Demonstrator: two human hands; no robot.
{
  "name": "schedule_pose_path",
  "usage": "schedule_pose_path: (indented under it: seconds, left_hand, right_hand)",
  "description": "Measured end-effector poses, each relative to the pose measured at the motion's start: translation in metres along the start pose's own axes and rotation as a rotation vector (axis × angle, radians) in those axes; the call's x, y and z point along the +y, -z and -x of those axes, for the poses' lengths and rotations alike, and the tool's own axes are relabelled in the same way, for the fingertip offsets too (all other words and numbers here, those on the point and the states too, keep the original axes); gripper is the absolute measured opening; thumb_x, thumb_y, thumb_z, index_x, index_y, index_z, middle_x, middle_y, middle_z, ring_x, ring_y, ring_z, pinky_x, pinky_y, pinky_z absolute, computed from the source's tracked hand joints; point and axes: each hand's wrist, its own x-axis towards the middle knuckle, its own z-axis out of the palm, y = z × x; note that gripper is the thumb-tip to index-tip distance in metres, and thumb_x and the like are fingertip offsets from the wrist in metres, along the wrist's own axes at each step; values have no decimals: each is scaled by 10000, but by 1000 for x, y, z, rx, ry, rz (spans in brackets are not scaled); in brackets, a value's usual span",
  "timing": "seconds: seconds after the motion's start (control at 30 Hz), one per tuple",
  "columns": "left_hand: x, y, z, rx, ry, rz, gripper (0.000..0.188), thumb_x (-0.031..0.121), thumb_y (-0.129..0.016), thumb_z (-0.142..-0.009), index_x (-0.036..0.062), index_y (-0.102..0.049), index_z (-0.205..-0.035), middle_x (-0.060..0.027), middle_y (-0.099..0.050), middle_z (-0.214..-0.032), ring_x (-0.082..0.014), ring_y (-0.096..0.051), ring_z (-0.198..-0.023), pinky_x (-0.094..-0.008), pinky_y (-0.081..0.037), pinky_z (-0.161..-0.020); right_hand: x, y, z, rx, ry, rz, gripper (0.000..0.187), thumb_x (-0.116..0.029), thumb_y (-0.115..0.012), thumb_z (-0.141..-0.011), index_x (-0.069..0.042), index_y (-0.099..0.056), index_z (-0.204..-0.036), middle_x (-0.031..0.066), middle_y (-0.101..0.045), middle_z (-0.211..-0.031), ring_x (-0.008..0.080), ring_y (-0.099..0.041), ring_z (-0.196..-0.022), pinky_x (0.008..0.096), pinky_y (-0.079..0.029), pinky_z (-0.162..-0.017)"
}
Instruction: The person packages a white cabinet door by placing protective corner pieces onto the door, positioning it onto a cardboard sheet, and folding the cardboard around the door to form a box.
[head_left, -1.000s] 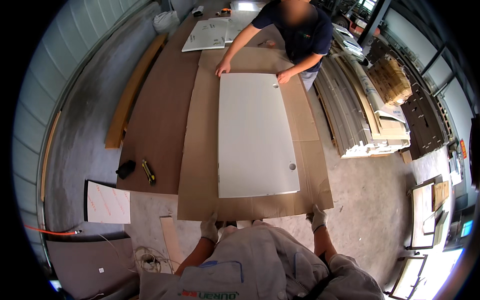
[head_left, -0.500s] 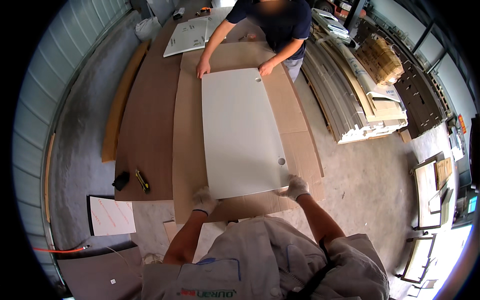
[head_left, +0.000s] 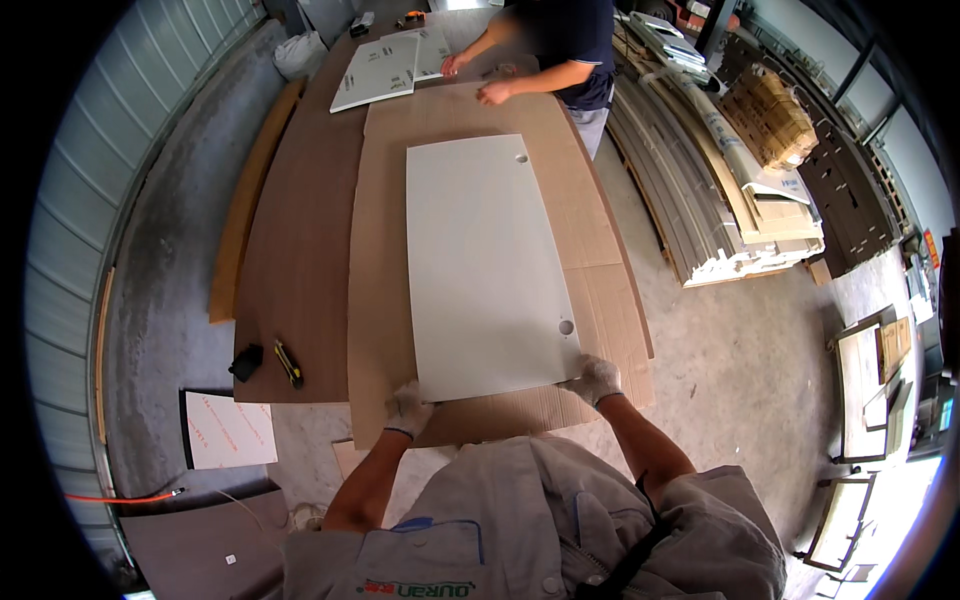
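A white rectangular panel (head_left: 485, 265) lies lengthwise in front of me on a sheet of brown cardboard (head_left: 600, 290). It has one round hole near its far right corner and another near its near right corner. At the near left corner my left hand (head_left: 407, 410), in a pale work glove, grips the panel's edge. My right hand (head_left: 599, 379), gloved the same way, is closed on the near right corner. The fingertips of both hands are partly hidden at the edge.
Across the table a person (head_left: 560, 50) stands with both hands off the panel. White printed panels (head_left: 378, 72) lie at the far left. A yellow-black utility knife (head_left: 288, 364) and a small black object (head_left: 246, 362) rest on the brown tabletop (head_left: 295, 260). Stacked boards (head_left: 670, 180) stand to the right.
The other person has let go of the panel's far corners and drawn both hands back toward the printed panels. My hands stay at the near corners; the panel has hardly moved.
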Motion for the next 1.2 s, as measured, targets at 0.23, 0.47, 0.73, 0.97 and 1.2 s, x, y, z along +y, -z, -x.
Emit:
schedule_pose_path:
  seconds: [0.23,0.47,0.73,0.97,1.2]
  left_hand:
    - [2,-5,0,35,0,49,304,322,-733,-917,33,-738,-1014,-245,-751,-1043,-457,-726,-1013,-541,-575,-902]
    - [28,8,9,59,129,197,451,378,-865,-818,75,-767,-1136,-210,-778,-1138,-412,-740,-1075,-498,-576,-934]
    - [35,28,16,52,198,149,471,424,-892,-800,68,-773,-1084,-215,-777,-1128,-417,-739,-1071,-495,-582,-940]
    - [3,3,15,67,94,241,433,404,-876,-831,72,-779,-1093,-195,-789,-1055,-415,-752,-1007,-495,-600,-868]
    - [12,1,17,104,139,54,488,452,-902,-823,96,-774,-1132,-161,-791,-1092,-387,-749,-1048,-510,-593,-880]
  right_hand:
    - [5,0,-7,-9,18,73,753,-735,-872,-726,-123,-787,-1157,139,-812,-1099,349,-781,-1030,456,-624,-885]
    - [-33,54,13,-200,-11,3,916,-745,-866,-752,-87,-704,-1369,171,-765,-1298,362,-723,-1216,464,-580,-1013]
    - [-55,61,17,-225,-72,9,948,-771,-858,-735,-91,-701,-1377,165,-769,-1297,330,-734,-1206,446,-582,-1007]
    - [-61,61,20,-189,-83,-8,922,-753,-873,-733,-81,-709,-1343,170,-774,-1280,345,-727,-1216,459,-577,-1008]
    - [-37,36,12,-156,-78,-13,908,-710,-899,-735,-90,-701,-1367,175,-775,-1280,355,-723,-1225,452,-575,-1016]
